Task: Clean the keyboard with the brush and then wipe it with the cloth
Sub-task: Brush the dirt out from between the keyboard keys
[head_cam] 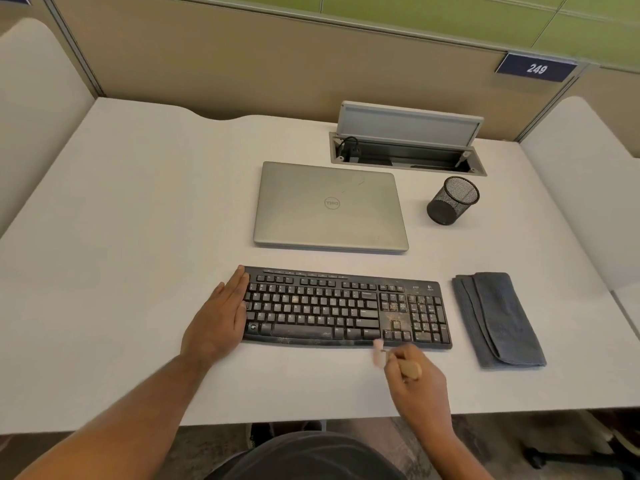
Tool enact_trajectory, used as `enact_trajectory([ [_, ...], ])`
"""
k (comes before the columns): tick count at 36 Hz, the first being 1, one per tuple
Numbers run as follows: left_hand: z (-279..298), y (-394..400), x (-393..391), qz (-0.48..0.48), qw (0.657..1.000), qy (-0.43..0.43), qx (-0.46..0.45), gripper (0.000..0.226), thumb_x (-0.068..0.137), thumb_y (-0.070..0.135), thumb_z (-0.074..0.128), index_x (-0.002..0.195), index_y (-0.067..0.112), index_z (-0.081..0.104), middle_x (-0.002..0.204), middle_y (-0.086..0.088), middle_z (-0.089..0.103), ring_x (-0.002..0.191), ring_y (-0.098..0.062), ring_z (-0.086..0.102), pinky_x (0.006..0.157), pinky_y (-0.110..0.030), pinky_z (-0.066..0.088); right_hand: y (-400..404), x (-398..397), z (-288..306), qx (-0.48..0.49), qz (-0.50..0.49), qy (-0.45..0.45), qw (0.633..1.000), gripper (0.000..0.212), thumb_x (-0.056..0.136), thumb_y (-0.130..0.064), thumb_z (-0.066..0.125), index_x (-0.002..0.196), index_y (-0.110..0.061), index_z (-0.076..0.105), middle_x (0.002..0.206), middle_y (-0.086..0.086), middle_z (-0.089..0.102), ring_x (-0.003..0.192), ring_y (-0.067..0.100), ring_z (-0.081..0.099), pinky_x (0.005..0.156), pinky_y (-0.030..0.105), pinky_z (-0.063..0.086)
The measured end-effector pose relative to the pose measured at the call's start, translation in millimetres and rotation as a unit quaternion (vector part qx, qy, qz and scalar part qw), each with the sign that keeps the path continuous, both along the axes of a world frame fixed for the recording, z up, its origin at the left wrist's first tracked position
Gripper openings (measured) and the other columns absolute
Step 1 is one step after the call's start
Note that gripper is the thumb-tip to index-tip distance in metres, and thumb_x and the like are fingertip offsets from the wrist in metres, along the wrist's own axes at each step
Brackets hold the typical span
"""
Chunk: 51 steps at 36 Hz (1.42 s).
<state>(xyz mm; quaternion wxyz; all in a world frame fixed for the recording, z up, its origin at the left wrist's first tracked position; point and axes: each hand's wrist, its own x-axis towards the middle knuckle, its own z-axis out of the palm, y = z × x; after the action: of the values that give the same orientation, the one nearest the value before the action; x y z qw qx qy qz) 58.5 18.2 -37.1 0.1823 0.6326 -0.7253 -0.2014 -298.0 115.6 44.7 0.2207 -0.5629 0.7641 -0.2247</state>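
Item: brush (pixel 401 363), light, stiff wooden handle, soft bristles; best held at the handle, as my right hand (pixel 417 382) has it, fingers curled round it, tip at the near edge of the keyboard (pixel 346 308).

Item: keyboard, at 12 o'clock on the worktop (pixel 121 254), rigid, light, likely to slide; crumbs at its 3 o'clock end. My left hand (pixel 218 317) lies flat on its 9 o'clock end, fingers straight.

Item: cloth (pixel 498 318), folded, soft, at 3 o'clock, untouched.
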Motion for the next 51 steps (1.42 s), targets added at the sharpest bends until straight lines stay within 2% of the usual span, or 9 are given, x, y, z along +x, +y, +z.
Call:
enact_trajectory([
  [3,2,0,-1,0.000,1.000,0.003,-0.004,0.063,0.100,0.034,0.020,0.161,0.020,0.026,0.167,0.017,0.010,0.144,0.007,0.017,0.121,-0.013,0.000,11,1,-4,-0.020,-0.018,-0.029,0.999,0.025,0.096,-0.016,0.067,0.079,-0.033,0.059,0.071,-0.019,0.064,0.069,0.009,0.063,0.054,0.032,0.054],
  [7,4,1,-1,0.007,1.000,0.004,0.005,0.063,0.099,0.034,0.020,0.161,0.023,0.025,0.167,0.019,0.009,0.142,0.006,0.016,0.120,-0.011,-0.002,4,10,6,-0.076,-0.054,-0.063,0.994,0.020,0.100,-0.017,0.064,0.098,-0.037,0.064,0.092,-0.025,0.067,0.086,-0.003,0.066,0.065,0.027,0.059],
  [12,0,-1,0,-0.001,1.000,0.000,0.013,0.064,0.099,0.038,0.016,0.162,0.026,0.020,0.167,0.022,0.004,0.150,-0.002,0.020,0.124,-0.018,0.004,-1,26,6,-0.040,0.004,-0.057,0.998,0.020,0.100,-0.013,0.062,0.097,-0.033,0.065,0.089,-0.017,0.069,0.082,-0.001,0.066,0.064,0.013,0.053],
  [15,1,-2,0,-0.005,1.000,0.001,0.008,0.065,0.099,0.038,0.015,0.162,0.024,0.020,0.168,0.018,0.006,0.148,0.005,0.014,0.123,-0.017,0.003,-1,36,4,-0.001,0.046,-0.056,0.997,0.020,0.099,-0.018,0.064,0.091,-0.037,0.065,0.084,-0.024,0.067,0.085,-0.001,0.064,0.063,0.019,0.055],
  [21,2,-2,0,-0.009,1.000,-0.002,-0.001,0.065,0.099,0.036,0.016,0.161,0.019,0.022,0.168,0.013,0.010,0.146,0.010,0.011,0.123,-0.016,0.001,-24,28,15,-0.061,-0.016,-0.052,0.997,0.015,0.101,-0.022,0.060,0.094,-0.031,0.069,0.084,-0.019,0.069,0.074,0.003,0.066,0.062,0.030,0.059],
  [30,-2,-3,1,-0.012,1.000,0.000,-0.003,0.064,0.100,0.034,0.018,0.162,0.020,0.021,0.169,0.015,0.009,0.149,0.002,0.020,0.125,-0.021,0.006,-43,20,20,0.068,0.067,-0.026,0.995,0.022,0.101,-0.029,0.058,0.082,-0.028,0.070,0.067,-0.010,0.069,0.061,0.009,0.064,0.056,0.030,0.053],
  [34,-4,-4,2,-0.016,1.000,-0.006,-0.010,0.064,0.099,0.032,0.019,0.161,0.018,0.022,0.169,0.012,0.010,0.150,0.002,0.019,0.125,-0.023,0.007,-38,21,20,0.004,0.021,-0.044,0.999,0.021,0.102,-0.025,0.059,0.082,-0.029,0.068,0.072,-0.014,0.069,0.065,0.009,0.064,0.057,0.035,0.057],
  [40,-5,-3,2,-0.018,1.000,-0.009,-0.013,0.063,0.100,0.031,0.020,0.161,0.017,0.022,0.169,0.011,0.010,0.151,0.001,0.018,0.125,-0.025,0.009,-27,36,14,-0.029,0.090,-0.014,0.995,0.014,0.102,-0.021,0.062,0.098,-0.026,0.074,0.092,-0.020,0.069,0.082,-0.002,0.064,0.066,0.012,0.048],
  [51,-2,-3,1,-0.014,1.000,-0.010,-0.012,0.064,0.100,0.033,0.017,0.161,0.016,0.022,0.169,0.010,0.011,0.151,0.000,0.018,0.125,-0.025,0.009,-30,40,21,-0.007,0.043,-0.039,0.998,0.019,0.102,-0.026,0.058,0.087,-0.029,0.068,0.079,-0.018,0.068,0.076,0.004,0.064,0.060,0.023,0.051],
])
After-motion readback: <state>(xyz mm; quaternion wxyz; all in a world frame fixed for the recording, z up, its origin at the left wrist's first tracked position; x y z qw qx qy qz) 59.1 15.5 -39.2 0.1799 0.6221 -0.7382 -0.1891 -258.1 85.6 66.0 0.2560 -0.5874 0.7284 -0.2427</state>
